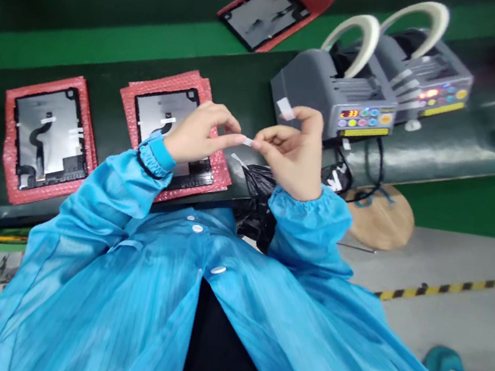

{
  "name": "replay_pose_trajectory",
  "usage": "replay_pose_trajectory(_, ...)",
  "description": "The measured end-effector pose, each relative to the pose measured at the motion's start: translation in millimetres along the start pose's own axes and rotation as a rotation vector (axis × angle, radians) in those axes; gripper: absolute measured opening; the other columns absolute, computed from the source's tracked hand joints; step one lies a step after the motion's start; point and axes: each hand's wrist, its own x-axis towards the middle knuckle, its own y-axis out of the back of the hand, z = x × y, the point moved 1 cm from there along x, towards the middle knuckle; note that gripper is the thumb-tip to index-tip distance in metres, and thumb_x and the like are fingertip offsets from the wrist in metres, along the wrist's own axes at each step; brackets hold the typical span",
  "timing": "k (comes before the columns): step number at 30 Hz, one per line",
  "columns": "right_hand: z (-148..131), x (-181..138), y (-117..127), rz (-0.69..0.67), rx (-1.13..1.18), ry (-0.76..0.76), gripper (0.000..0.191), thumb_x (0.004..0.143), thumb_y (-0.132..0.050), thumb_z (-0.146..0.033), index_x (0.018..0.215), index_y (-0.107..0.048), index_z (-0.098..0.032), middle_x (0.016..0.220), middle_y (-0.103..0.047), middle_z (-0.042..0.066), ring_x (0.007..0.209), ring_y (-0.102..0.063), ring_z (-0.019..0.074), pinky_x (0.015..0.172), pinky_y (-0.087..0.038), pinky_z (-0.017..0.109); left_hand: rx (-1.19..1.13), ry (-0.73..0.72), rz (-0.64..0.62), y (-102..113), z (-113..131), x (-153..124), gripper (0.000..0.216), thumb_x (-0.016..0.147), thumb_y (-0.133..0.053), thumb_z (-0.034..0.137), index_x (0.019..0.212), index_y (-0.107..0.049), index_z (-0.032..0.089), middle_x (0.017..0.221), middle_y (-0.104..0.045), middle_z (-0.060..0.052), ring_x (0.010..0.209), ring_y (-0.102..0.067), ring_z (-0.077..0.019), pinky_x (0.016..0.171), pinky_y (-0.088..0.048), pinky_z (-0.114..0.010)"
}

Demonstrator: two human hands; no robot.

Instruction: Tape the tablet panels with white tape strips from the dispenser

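My left hand [199, 134] and my right hand [292, 155] meet in front of my chest, both pinching a small strip of white tape [247, 141] between their fingertips. A second piece of tape [285, 109] sticks to a raised finger of my right hand. Just behind my left hand, a grey panel on red bubble wrap [165, 113] lies on the dark bench, with short tape strips on it. My blue sleeves fill the lower part of the head view.
Another panel on red wrap [48, 135] lies at the left, a third [272, 14] on the far green belt. Two grey tape dispensers [337, 93] [427, 76] stand at the right. A black bag [258, 206] hangs at the bench edge, near a round wooden stool [378, 219].
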Motion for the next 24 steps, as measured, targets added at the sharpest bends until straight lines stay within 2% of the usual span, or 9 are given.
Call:
replay_pose_trajectory(2, 0.2, 10.7, -16.3, -0.122, -0.009, -0.076, 0.058, 0.062, -0.083, -0.035, 0.093, -0.034, -0.03, 0.064, -0.063, -0.01, 0.059, -0.06, 0.0128, 0.064, -0.051, 0.03, -0.021, 0.052, 0.002, -0.1, -6.4, -3.9, 0.044, 0.093, -0.049, 0.058, 0.084, -0.067, 0.019, 0.086, -0.069, -0.005, 0.089, -0.062, -0.0196, 0.09, -0.046, -0.038)
replay_pose_trajectory(5, 11.2, 24.6, -26.3, -0.143, -0.009, -0.138, 0.062, 0.059, -0.085, -0.032, 0.093, -0.034, -0.029, 0.067, -0.066, -0.009, 0.063, -0.064, 0.013, 0.069, -0.055, 0.031, -0.025, 0.17, 0.052, 0.8, -21.1, -16.7, 0.037, 0.094, -0.052, 0.049, 0.077, -0.065, 0.018, 0.081, -0.068, -0.004, 0.082, -0.061, -0.0181, 0.083, -0.048, -0.036)
replay_pose_trajectory(9, 31.5, 34.5, -30.8, -0.103, -0.017, -0.132, 0.059, 0.063, -0.086, -0.034, 0.095, -0.036, -0.028, 0.075, -0.067, -0.008, 0.067, -0.067, 0.0122, 0.073, -0.057, 0.031, -0.065, 0.32, 0.121, 0.9, -32.3, -28.8, 0.028, 0.091, -0.056, 0.037, 0.075, -0.064, 0.017, 0.077, -0.066, -0.001, 0.076, -0.059, -0.0155, 0.077, -0.047, -0.032)
replay_pose_trajectory(16, 58.8, 43.2, -44.1, -0.207, -0.008, -0.038, 0.063, 0.065, -0.085, -0.043, 0.104, -0.038, -0.027, 0.078, -0.065, -0.006, 0.068, -0.065, 0.0112, 0.069, -0.057, 0.029, -0.134, 0.491, 0.105, 2.4, -29.0, -29.8, 0.021, 0.089, -0.06, 0.03, 0.074, -0.063, 0.016, 0.074, -0.064, 0.0, 0.072, -0.057, -0.0136, 0.073, -0.045, -0.028)
replay_pose_trajectory(19, 66.4, 47.1, -45.9, -0.229, -0.023, -0.036, 0.063, 0.066, -0.084, -0.044, 0.106, -0.038, -0.028, 0.075, -0.065, -0.007, 0.067, -0.064, 0.0118, 0.069, -0.058, 0.03, -0.067, 0.524, 0.087, -0.8, -30.7, -28.8, 0.02, 0.089, -0.06, 0.029, 0.075, -0.063, 0.016, 0.077, -0.064, -0.001, 0.079, -0.058, -0.0161, 0.08, -0.046, -0.031)
replay_pose_trajectory(24, 77.1, 50.6, -50.4, -0.224, -0.128, -0.114, 0.058, 0.067, -0.082, -0.037, 0.102, -0.037, -0.028, 0.069, -0.064, -0.007, 0.064, -0.064, 0.014, 0.068, -0.057, 0.032, 0.203, 0.593, 0.014, -9.8, -31.4, -28.2, 0.017, 0.09, -0.059, 0.026, 0.077, -0.064, 0.015, 0.095, -0.066, -0.009, 0.108, -0.055, -0.0281, 0.095, -0.043, -0.044)
